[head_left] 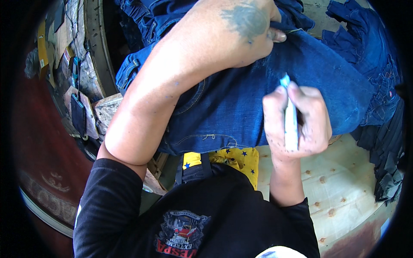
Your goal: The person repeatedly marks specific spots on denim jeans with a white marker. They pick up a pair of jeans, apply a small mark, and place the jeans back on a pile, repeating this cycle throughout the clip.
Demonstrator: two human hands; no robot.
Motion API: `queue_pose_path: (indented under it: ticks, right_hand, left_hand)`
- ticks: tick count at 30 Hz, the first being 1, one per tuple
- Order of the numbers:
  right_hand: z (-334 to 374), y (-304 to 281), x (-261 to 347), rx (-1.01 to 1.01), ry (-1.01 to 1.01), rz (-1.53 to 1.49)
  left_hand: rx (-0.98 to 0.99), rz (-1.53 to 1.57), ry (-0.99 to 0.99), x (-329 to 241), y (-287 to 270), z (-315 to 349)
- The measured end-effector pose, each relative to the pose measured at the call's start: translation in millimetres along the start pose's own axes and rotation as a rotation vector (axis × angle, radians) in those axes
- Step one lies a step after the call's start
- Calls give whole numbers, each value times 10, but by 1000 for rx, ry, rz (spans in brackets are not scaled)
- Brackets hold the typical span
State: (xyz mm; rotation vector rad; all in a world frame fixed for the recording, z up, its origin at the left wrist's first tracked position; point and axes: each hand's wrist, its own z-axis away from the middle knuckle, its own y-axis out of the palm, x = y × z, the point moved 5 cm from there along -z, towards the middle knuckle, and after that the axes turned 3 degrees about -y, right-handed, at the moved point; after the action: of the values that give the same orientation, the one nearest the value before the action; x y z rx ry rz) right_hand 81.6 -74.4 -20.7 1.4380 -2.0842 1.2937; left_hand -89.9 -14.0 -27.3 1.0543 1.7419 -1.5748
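Note:
A pair of dark blue jeans [241, 112] lies spread in front of me, with a faded, scuffed patch just beyond my right hand. My left hand [243, 34], stained dark across its back, reaches over the denim and closes on its far edge, where a loose pale thread shows. Some of those fingers are hidden behind the hand. In my right hand [301, 118] is a slim pale stick with a light blue tip [284, 80], pinched between thumb and forefinger above the cloth. Whether it is a marker or a crayon, I cannot tell.
More blue denim [374, 56] is heaped at the far right, with dark cloth [389, 159] hanging below it. On the left, a cluttered wooden surface bears a dark phone-like device [78, 114] and a yellow strip [42, 47]. A pale wooden board [335, 180] lies at lower right.

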Motion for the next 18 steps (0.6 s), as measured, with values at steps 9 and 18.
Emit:
queue_pose_path:
  ticks: [9, 18]
  right_hand:
    - [29, 13, -48, 40, 83, 49]
    - [28, 4, -43, 56, 66, 60]
  left_hand:
    - [187, 29, -195, 21, 11, -9]
    - [149, -63, -60, -26, 1, 14]
